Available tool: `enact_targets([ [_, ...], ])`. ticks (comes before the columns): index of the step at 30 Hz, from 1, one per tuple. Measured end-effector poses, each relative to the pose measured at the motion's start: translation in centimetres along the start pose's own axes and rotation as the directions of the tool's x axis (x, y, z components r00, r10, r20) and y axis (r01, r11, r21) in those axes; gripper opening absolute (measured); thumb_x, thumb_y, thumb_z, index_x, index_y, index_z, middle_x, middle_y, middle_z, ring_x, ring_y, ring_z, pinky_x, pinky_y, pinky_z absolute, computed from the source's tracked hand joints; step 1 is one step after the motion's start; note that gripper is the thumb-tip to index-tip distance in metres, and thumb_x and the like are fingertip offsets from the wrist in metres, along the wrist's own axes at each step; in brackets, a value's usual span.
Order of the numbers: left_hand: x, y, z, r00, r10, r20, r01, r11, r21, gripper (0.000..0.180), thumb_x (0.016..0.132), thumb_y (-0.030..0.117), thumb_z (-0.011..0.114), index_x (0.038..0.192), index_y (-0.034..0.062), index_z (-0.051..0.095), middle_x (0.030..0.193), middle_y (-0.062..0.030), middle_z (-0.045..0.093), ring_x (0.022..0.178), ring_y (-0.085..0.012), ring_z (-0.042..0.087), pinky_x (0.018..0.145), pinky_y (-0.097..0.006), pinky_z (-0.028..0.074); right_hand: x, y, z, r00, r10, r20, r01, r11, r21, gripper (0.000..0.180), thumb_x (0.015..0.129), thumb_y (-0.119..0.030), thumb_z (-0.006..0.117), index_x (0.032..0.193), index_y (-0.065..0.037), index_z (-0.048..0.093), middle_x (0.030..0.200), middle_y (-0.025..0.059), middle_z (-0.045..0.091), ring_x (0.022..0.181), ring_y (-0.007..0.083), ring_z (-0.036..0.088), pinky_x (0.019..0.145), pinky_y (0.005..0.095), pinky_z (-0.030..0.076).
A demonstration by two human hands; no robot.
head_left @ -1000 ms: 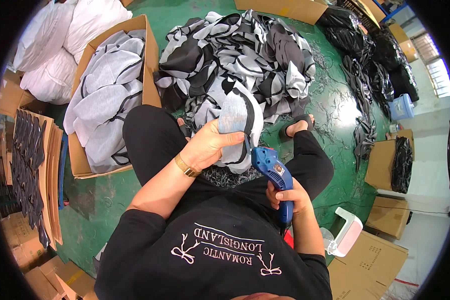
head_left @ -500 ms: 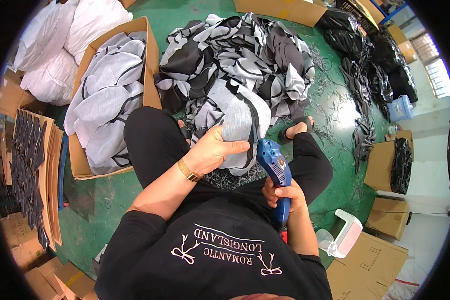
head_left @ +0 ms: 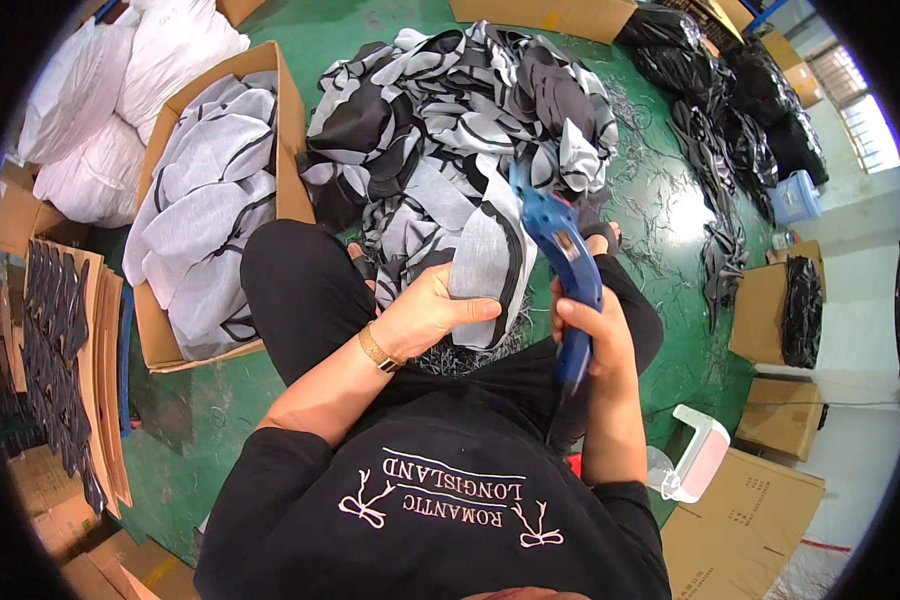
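Left hand [head_left: 428,308] is closed, thumb on top, pinching the near part of a grey fabric piece [head_left: 478,270] with a black edge band; from my remote seat I get that piece at mid-frame. Right hand [head_left: 602,325] is gripping the handle of a blue power tool [head_left: 562,245], just right of the fabric. Tool's head is blurred; I can't tell if it touches the cloth. Small pale label on the tool body, too blurred for me to read.

Main writing I get: two rows of pale capitals on the black T-shirt [head_left: 425,545], lower centre, upside down to me, ruled lines alongside, a bow drawing at each end. I also see dark print on the flat carton [head_left: 745,525], lower right, too small to make out, plus a faint scrawl on the white sack [head_left: 175,55], upper left.

Heap of grey and black fabric [head_left: 470,125] fills upper centre. Open carton [head_left: 293,160] of similar pieces at left of centre. Gold wristband [head_left: 379,349] on the left wrist.
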State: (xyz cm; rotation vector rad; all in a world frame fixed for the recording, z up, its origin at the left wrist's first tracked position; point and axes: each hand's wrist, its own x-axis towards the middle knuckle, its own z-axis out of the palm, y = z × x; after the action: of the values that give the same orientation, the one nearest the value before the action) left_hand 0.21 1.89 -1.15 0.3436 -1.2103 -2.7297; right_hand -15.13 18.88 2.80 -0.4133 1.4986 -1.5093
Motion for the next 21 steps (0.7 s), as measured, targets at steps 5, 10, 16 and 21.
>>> enact_targets([
  [5,-0.4,-0.8,0.8,0.999,0.001,0.054,-0.009,0.991,0.137,0.03,0.088,0.011,0.064,0.116,0.0028,0.058,0.106,-0.002,0.064,0.094,-0.0083,0.059,0.082,-0.025,0.048,2.4,-0.4,2.6,0.983,-0.175,-0.053,0.153,0.946,-0.285,0.043,0.067,-0.016,0.079,0.102,0.0,0.058,0.079,0.0004,0.056,0.068,0.0081,0.053,0.061,0.0227,0.043],
  [10,0.6,-1.0,0.1,0.994,0.041,-0.103,-0.041,0.999,0.006,0.022,0.095,0.018,0.055,0.11,0.0027,0.059,0.101,-0.0021,0.065,0.087,-0.0077,0.061,0.077,-0.025,0.049,2.8,1.4,3.3,0.978,-0.206,-0.032,0.179,0.909,-0.376,0.043,0.067,-0.013,0.077,0.102,0.002,0.057,0.079,0.0015,0.058,0.067,0.0086,0.054,0.063,0.0241,0.045],
  [16,0.8,-0.7,-1.7,0.972,0.05,-0.228,-0.068,0.995,-0.073,0.018,0.092,0.009,0.056,0.109,0.0021,0.059,0.1,-0.0021,0.066,0.084,-0.0083,0.062,0.074,-0.024,0.05,1.0,1.6,0.7,0.992,-0.106,-0.074,0.094,0.984,-0.154,0.034,0.072,-0.01,0.071,0.1,0.002,0.057,0.076,0.0024,0.056,0.064,0.0124,0.056,0.06,0.0254,0.046],
  [21,0.9,0.6,-1.6,0.952,0.073,-0.298,-0.104,0.991,-0.088,0.019,0.09,0.005,0.057,0.108,0.0012,0.059,0.099,-0.005,0.067,0.081,-0.0095,0.064,0.07,-0.023,0.051,-3.1,1.1,-0.8,0.997,0.076,-0.019,-0.078,0.988,-0.135,0.037,0.069,-0.009,0.07,0.102,0.003,0.057,0.082,0.0054,0.058,0.063,0.0138,0.058,0.058,0.0268,0.049],
])
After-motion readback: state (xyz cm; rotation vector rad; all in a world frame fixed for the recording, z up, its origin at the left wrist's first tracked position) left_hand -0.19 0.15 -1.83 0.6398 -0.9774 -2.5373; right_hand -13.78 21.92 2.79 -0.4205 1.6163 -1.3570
